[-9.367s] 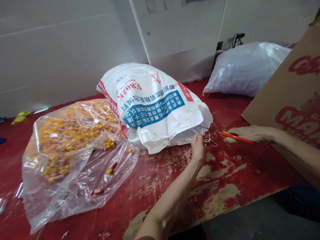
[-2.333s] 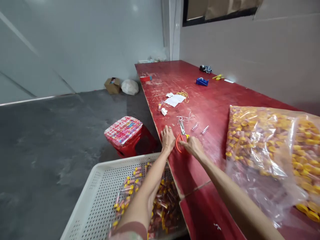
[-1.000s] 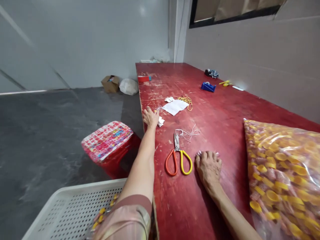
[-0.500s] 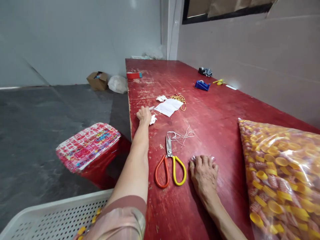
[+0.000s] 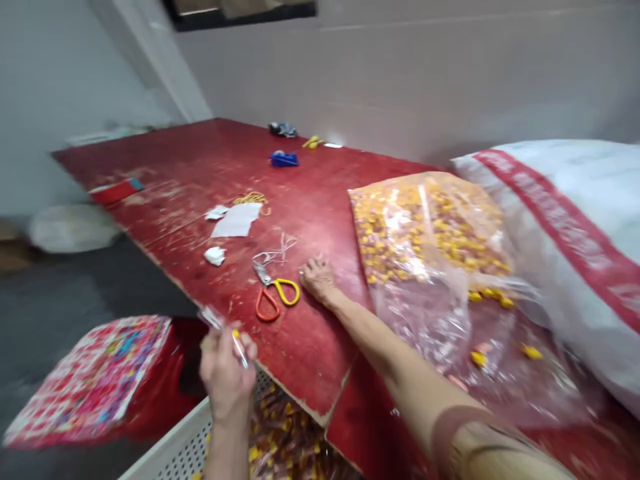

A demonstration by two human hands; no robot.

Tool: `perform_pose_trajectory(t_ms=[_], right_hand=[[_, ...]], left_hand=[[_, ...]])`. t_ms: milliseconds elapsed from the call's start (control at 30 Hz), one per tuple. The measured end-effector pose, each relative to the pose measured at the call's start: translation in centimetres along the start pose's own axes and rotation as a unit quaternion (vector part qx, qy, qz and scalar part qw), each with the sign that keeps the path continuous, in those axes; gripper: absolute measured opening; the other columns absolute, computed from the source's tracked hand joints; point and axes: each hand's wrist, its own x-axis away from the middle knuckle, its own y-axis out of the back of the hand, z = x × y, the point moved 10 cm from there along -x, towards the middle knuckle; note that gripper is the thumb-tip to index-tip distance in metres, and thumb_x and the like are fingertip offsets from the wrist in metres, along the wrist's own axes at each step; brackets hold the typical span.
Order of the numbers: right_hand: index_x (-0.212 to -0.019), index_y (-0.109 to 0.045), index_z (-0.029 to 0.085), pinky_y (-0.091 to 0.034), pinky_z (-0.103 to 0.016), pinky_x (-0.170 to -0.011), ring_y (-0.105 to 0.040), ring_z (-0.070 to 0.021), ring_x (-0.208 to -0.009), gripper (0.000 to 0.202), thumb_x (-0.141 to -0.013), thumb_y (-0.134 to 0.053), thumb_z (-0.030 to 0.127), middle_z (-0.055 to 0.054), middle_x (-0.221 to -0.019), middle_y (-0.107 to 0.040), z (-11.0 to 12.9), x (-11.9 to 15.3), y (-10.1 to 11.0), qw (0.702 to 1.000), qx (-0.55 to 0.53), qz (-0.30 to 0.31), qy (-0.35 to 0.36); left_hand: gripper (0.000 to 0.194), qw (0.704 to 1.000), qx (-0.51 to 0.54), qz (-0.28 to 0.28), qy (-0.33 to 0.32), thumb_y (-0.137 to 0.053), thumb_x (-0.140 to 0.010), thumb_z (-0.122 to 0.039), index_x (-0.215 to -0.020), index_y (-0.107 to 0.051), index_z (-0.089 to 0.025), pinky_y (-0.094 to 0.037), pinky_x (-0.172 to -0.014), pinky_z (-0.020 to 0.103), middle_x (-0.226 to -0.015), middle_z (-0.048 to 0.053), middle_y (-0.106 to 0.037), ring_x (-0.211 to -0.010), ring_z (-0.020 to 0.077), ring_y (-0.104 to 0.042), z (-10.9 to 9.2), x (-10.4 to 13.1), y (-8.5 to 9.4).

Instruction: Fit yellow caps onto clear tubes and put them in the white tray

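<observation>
Held in my left hand [image 5: 227, 363], above the basket and off the table's near edge, is a shiny clear plastic piece [image 5: 213, 318] with a small yellow bit in it; the fingers are closed and blurred. My right hand [image 5: 319, 279] rests palm down on the red table, fingers bent, and what lies beneath it is hidden. Just left of that hand are scissors [image 5: 267, 283] with one red and one yellow handle, blades apart. Loose white strings [image 5: 275, 253] lie by the blade tips.
A clear bag of yellow pieces [image 5: 430, 223] lies right, beside a large white sack [image 5: 575, 200]. Below is a white perforated basket [image 5: 173, 448] of yellow-ended pieces, near a patterned stool [image 5: 95, 380]. Paper [image 5: 237, 220], yellow cord [image 5: 251, 198] and a blue tape dispenser [image 5: 284, 159] lie farther off.
My left hand has drawn back from the far table edge near the paper to above the basket, carrying the clear plastic piece. The view has swung right; my right hand stays beside the scissors.
</observation>
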Motion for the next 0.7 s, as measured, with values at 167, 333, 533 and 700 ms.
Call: perform_pose_trajectory(t_ms=[167,333,533,700], right_hand=[[-0.111,-0.058,0.018,-0.035,-0.035,-0.089,-0.044,-0.0192,-0.109,0.030,-0.094,-0.044,0.039,-0.008,-0.114,-0.056,3.8,11.3,7.0,0.995,-0.044,-0.067,0.061],[-0.108,-0.060,0.014,-0.038,-0.035,-0.095,-0.047,-0.0199,-0.109,0.026,-0.090,-0.050,0.030,-0.010,-0.105,-0.060,-2.1,31.7,16.4,0.947,-0.108,-0.290,0.085],[-0.106,-0.064,0.012,-0.035,-0.038,-0.095,-0.047,-0.0239,-0.108,0.026,-0.086,-0.055,0.026,-0.014,-0.110,-0.059,-21.5,43.5,13.4,0.965,0.012,-0.078,-0.249],[-0.118,-0.058,0.010,-0.028,-0.043,-0.101,-0.037,-0.0285,-0.122,0.036,-0.084,-0.055,0.022,-0.016,-0.128,-0.051,-26.4,45.2,12.9,0.962,0.000,-0.057,-0.268]], left_hand=[[0.021,0.971,0.049,0.136,0.190,-0.071,-0.066,-0.039,-0.086,-0.064,-0.036,-0.032,-0.036,0.019,-0.078,-0.003,-0.060,-0.048,0.0069,-0.038,4.0,18.0,-0.8],[0.036,0.900,-0.007,0.290,0.326,-0.075,-0.058,-0.044,-0.091,-0.064,-0.035,-0.030,-0.034,0.019,-0.074,-0.003,-0.059,-0.042,0.0055,-0.036,7.8,29.9,-4.5],[0.036,0.812,-0.023,0.476,0.336,-0.073,-0.065,-0.044,-0.091,-0.058,-0.024,-0.021,-0.032,0.018,-0.049,-0.010,-0.039,-0.033,0.0031,-0.024,8.8,38.9,-15.3],[0.043,0.821,-0.010,0.467,0.328,-0.076,-0.057,-0.038,-0.089,-0.055,-0.019,-0.021,-0.031,0.017,-0.043,-0.013,-0.036,-0.030,0.0038,-0.026,10.3,40.8,-21.7]])
